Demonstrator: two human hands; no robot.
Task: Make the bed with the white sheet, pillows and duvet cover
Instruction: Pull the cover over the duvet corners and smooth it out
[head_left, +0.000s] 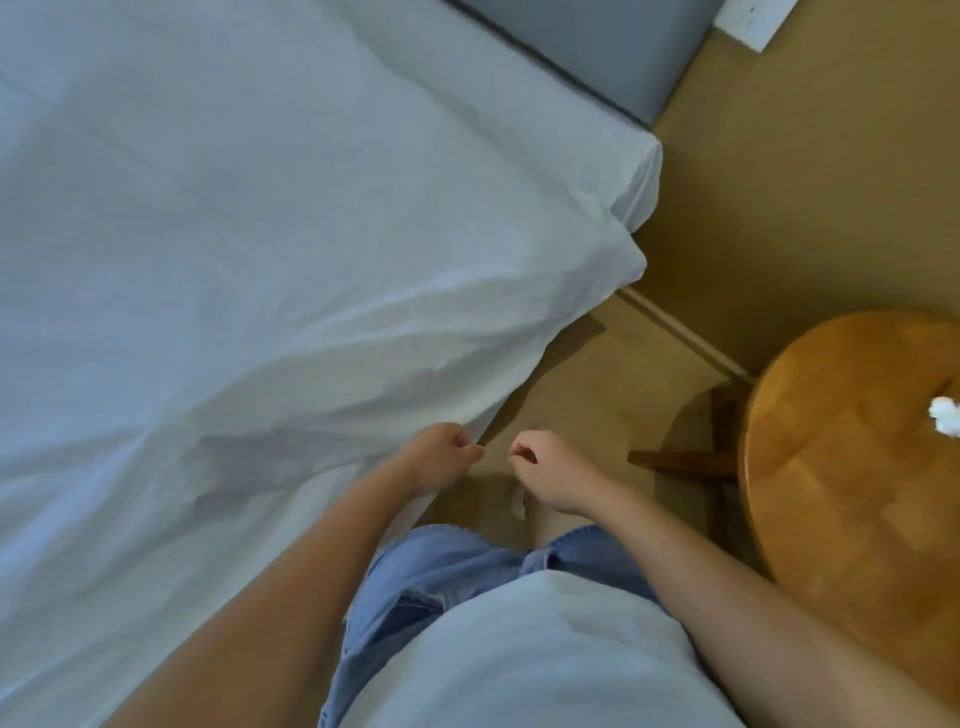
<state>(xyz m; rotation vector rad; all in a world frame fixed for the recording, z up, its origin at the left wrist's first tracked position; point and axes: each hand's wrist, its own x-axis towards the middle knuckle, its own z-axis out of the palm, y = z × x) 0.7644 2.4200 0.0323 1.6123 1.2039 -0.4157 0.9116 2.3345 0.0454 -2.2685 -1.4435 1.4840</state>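
White sheet (260, 234) spread over the bed, ahead and left of the hands; edge beside them rumpled, not tucked. Left hand (441, 457) pinching that edge; right hand (545, 475) curled, apparently empty. No pillows or duvet cover visible: early stage.

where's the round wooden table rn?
Head view, right edge: the round wooden table stands on the tan floor, just right of the right hand, apart from the bed's white sheet.
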